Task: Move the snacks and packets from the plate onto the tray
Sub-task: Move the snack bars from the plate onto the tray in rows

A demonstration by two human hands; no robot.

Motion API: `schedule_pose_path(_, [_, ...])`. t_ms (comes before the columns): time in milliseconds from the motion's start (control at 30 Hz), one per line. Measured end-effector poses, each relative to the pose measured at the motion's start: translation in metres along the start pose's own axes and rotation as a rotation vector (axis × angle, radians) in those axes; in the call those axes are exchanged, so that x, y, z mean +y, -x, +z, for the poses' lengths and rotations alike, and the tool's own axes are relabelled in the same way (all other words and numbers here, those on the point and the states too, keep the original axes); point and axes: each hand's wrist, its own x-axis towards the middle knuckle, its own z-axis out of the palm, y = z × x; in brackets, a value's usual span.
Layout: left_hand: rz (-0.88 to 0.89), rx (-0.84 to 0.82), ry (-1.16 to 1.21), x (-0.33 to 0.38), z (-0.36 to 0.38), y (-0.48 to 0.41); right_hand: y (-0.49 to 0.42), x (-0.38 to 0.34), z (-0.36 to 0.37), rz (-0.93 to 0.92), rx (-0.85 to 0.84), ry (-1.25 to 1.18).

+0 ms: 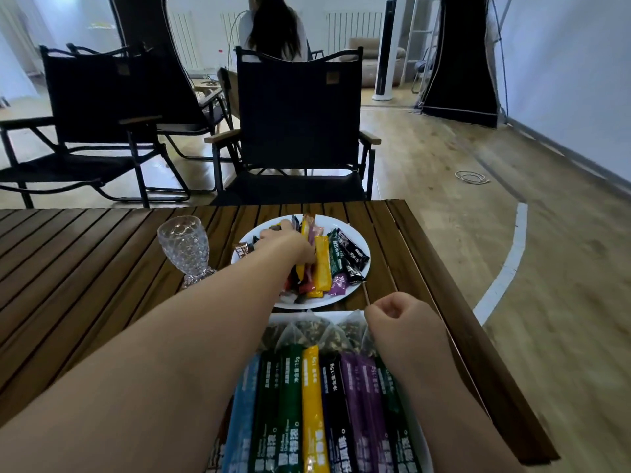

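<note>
Now your left hand (285,244) reaches into the stick packets (322,268) heaped on the white plate (362,249), its fingers hidden, your right hand (397,314) curled shut and empty over the tray (343,315); light, slick, crinkly, they want pinching mid-length.

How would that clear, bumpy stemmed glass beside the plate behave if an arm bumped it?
The clear, bumpy stemmed glass would probably tip easily: its bowl is wide above a narrow stem and small foot. It looks empty, so likely light enough to slide or topple. The left forearm passes close beside it toward the white round plate, so a nudge seems possible; being glass, it could break.
</note>
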Motion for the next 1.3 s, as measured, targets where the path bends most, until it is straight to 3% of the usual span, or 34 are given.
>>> schedule_pose_path(167, [0.094,0.034,0.199,-0.019,-0.016,-0.002,-0.001,-0.002,0.001,0.007,-0.024,-0.002])
schedule_pose_path(300, [0.233,0.022,0.556,-0.04,-0.038,0.024,-0.002,-0.006,0.004,0.024,-0.052,-0.066])
schedule_pose_path(433, [0.342,-0.088,0.91,-0.075,-0.057,0.078,-0.001,-0.011,0.007,0.024,-0.081,-0.272])
schedule_pose_path(567, [0.333,-0.309,1.171,-0.118,-0.057,0.136,0.008,-0.022,0.011,0.035,-0.18,-0.519])
schedule_pose_path(867, [0.48,-0.642,1.242,-0.179,-0.01,0.202,0.041,-0.042,0.026,0.036,-0.357,-0.781])
schedule_pose_path(1167, [0.505,-0.662,1.233,-0.185,0.002,0.186,0.042,-0.036,0.029,0.052,-0.279,-0.805])
schedule_pose_path(1300, [0.501,-0.704,1.17,-0.186,0.001,0.181,0.037,-0.035,0.028,0.096,-0.283,-0.935])
